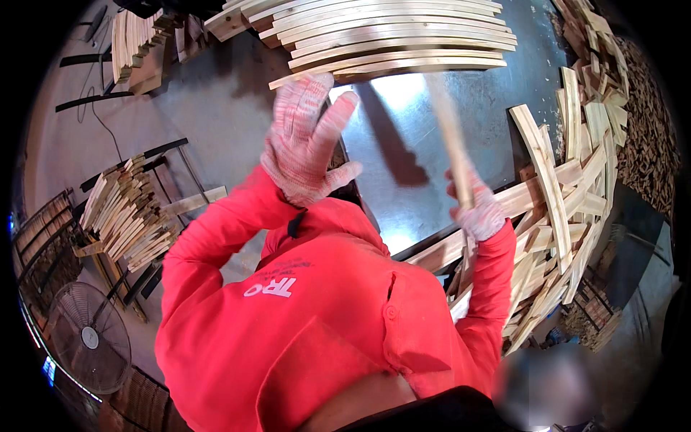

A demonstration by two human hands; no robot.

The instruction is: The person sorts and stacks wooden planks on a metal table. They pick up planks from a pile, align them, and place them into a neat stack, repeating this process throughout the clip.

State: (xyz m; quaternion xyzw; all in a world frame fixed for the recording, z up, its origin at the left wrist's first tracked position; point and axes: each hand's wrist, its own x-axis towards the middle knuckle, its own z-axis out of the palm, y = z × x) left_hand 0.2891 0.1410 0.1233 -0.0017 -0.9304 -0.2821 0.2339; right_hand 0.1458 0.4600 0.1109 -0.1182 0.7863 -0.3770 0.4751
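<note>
At frame centre, the gloved right hand (478, 210) is gripping a wooden slat (450, 137) over the metal table (432, 173); the gloved left hand (308, 140) is spreading open, empty.

A woodworking shop. Curved wooden slats (396, 36) lie stacked just beyond the fingers (317, 108) of the raised gloved left hand, on a metal table (461, 122). To the right of the fingers, past the table's edge, offcuts (568, 209) are heaped in a loose pile. Left of them and lower, cut strips (126, 212) fill a rack, with a floor fan (86, 335) below on the concrete floor (209, 108).
</note>
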